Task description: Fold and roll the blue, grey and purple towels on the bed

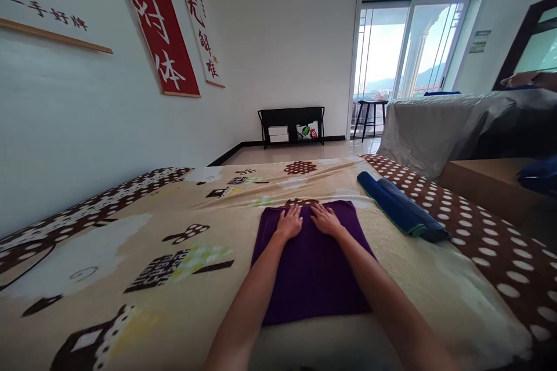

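Note:
A purple towel point(317, 278) lies spread out on a patterned blanket point(183, 278) in front of me. My left hand point(290, 222) rests flat near the towel's far edge, fingers stretched forward. Beside it, my right hand point(326, 219) also lies flat on the cloth, fingers slightly spread and pointing inward. A small gap of purple cloth shows between the hands. To the right, two rolled or folded cloths lie side by side, a blue one point(387, 203) with a green edge and a darker grey-blue one point(413, 208).
A low black rack point(291, 113) stands against the far wall, with a black stool point(369, 116) by the sliding glass door. At right, a sofa-like piece under a clear plastic cover point(426, 127) stands near a brown cardboard box point(483, 185). Another person's hand point(520, 79) shows at the right edge.

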A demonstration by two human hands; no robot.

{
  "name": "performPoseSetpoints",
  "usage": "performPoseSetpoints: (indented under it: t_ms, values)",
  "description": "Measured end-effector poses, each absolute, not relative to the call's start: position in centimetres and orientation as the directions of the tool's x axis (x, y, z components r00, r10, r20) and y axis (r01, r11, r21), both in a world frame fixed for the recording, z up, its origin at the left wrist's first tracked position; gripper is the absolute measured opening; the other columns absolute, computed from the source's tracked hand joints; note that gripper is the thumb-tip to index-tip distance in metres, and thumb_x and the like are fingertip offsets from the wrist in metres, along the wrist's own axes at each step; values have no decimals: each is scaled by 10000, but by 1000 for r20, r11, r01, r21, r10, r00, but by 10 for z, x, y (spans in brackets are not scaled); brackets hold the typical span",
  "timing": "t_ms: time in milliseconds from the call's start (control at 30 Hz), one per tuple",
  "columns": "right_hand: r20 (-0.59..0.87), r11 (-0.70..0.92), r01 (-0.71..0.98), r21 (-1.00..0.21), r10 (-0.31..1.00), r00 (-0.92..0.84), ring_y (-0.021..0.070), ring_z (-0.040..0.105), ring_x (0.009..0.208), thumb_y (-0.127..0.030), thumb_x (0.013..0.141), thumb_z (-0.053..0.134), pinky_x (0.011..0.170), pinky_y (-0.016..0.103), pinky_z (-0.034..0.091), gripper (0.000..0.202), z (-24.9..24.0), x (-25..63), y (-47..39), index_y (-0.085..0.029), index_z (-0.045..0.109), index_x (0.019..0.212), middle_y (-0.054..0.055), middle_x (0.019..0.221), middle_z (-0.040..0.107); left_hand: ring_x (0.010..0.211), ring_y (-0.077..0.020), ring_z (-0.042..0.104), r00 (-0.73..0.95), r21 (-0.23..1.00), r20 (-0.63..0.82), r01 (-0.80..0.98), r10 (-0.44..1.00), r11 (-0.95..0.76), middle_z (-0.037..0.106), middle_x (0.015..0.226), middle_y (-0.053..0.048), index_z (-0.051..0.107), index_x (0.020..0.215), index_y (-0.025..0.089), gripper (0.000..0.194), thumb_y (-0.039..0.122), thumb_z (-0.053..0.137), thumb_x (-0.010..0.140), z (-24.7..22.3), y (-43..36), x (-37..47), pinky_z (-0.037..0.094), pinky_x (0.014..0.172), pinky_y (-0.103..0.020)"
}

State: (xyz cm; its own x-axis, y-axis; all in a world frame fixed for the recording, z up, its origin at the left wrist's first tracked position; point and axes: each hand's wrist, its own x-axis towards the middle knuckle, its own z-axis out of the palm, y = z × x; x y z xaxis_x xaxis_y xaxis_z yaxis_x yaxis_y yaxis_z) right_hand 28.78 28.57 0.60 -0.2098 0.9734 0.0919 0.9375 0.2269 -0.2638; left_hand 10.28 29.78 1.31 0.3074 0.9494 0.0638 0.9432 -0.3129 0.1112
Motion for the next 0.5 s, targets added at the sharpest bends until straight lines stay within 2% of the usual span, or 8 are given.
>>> performPoseSetpoints:
  t_ms: [67,133,333,500]
  values:
    - [88,297,916,-268,955,-284,190,199,1520,-427,1030,333,1222,424,154,565,3,273,292,-232,331,1560,56,1637,251,1540,-156,168,361,127,47,923,932,-364,224,1662,-24,295,1566,218,602,412,263,997,8,303,114,163,1244,-399]
    - [84,298,916,-270,955,-286,172,197,1520,-448,1037,309,1223,405,148,560,-1,275,298,-250,332,1560,37,1638,250,1541,-178,172,345,141,46,927,937,-348,210,1665,-30,294,1566,226,611,455,228,1004,4,307,110,162,1243,-442]
    - [48,45,966,-254,998,-34,216,149,1534,-548,1031,219,1228,471,93,637,-9,358,305,-227,294,1576,83,1648,206,1547,-259,149,125,156,39,979,991,-130,197,1664,-85,271,1575,209,707,584,168,985,3,319,40,114,1228,-577]
    - [17,-87,968,-237,995,93,193,123,1539,-584,1018,191,1236,457,96,692,-13,391,304,-196,268,1586,70,1651,191,1550,-240,134,59,154,31,986,998,-63,175,1671,-55,255,1581,215,714,590,162,981,0,320,15,119,1237,-559]
